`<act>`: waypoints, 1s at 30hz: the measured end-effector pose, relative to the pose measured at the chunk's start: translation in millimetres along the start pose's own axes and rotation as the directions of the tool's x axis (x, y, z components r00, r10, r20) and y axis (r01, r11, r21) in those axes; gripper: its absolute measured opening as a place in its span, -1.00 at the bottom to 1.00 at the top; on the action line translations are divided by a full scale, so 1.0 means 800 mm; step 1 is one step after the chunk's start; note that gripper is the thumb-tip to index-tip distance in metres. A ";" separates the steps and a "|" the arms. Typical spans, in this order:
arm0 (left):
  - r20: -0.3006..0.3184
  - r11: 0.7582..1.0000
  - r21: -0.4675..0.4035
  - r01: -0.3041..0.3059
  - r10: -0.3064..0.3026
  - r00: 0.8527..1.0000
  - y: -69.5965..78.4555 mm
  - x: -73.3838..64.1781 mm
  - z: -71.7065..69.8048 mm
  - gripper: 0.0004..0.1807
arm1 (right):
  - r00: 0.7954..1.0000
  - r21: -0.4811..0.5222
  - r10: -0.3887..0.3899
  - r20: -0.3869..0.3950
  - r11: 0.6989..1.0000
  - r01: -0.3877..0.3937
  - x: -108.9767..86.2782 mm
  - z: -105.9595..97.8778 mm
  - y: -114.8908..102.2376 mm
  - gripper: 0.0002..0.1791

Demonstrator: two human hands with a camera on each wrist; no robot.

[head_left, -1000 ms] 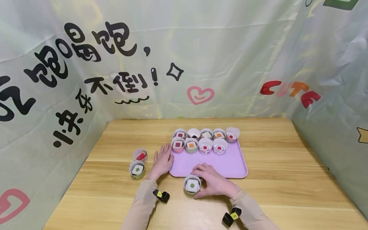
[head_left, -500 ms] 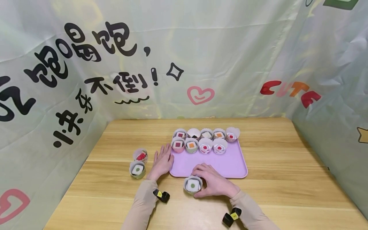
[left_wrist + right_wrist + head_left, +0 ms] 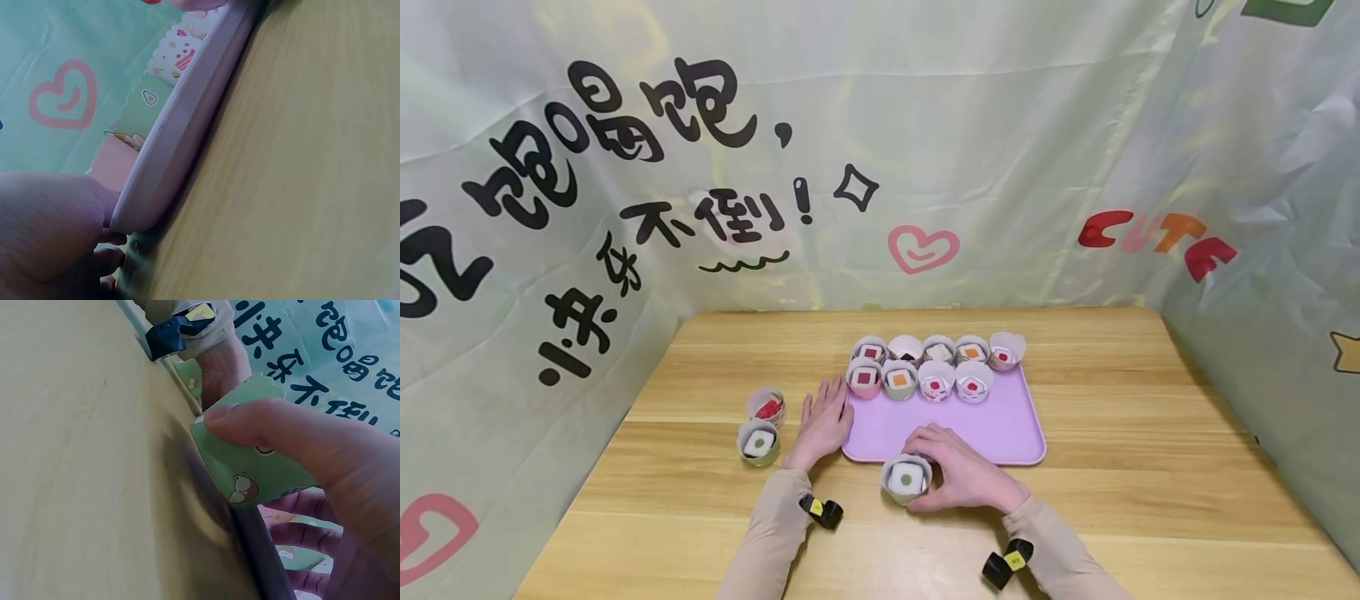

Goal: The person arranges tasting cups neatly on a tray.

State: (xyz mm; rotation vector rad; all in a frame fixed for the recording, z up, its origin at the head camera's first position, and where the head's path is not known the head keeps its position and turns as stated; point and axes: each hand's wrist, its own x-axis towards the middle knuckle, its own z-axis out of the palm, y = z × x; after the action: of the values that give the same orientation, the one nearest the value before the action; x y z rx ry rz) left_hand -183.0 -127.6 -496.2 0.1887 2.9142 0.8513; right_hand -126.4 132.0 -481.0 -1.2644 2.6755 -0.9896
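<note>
My right hand (image 3: 958, 473) grips a green paper cake cup (image 3: 906, 482) holding a white square piece with a green dot, just in front of the purple tray (image 3: 925, 433). In the right wrist view the thumb presses the side of this cup (image 3: 240, 450), and a shadow falls on the table below it. My left hand (image 3: 824, 421) lies with straight fingers along the tray's left edge, its thumb at the rim. From the left wrist, the hand (image 3: 53, 231) shows beside the tray's corner.
Two rows of filled paper cups (image 3: 936, 381) stand along the back of the tray. Left of my left hand, a cup with red contents (image 3: 767, 407) and another green-dot cup (image 3: 759, 442) stand on the wooden table (image 3: 1135, 433). A printed cloth (image 3: 1000, 167) surrounds the table.
The green cup in my right hand has shifted slightly right, toward the tray, and looks a little larger, with the hand moving along. My left hand has stayed in place.
</note>
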 end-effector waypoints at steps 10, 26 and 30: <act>0.000 1.000 -0.004 -0.005 0.005 1.000 0.000 0.000 0.000 -0.36 | 0.997 -0.016 0.043 -0.068 0.999 -0.044 -0.004 -0.017 0.008 -0.40; -0.007 1.000 -0.006 -0.006 0.006 1.000 0.000 0.000 0.000 -0.37 | 0.965 -0.072 0.102 -0.242 0.990 -0.123 -0.016 -0.043 0.046 -0.40; -0.004 1.000 0.001 -0.005 0.005 1.000 -0.001 -0.001 0.001 -0.37 | 0.952 -0.067 0.139 -0.272 0.984 -0.163 -0.022 -0.050 0.055 -0.35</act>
State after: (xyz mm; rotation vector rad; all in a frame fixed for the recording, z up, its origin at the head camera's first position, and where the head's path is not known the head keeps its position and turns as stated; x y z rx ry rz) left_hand -182.3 -128.2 -497.3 0.1948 2.9196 0.8516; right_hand -155.9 186.4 -477.7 -0.9805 2.9952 -1.1030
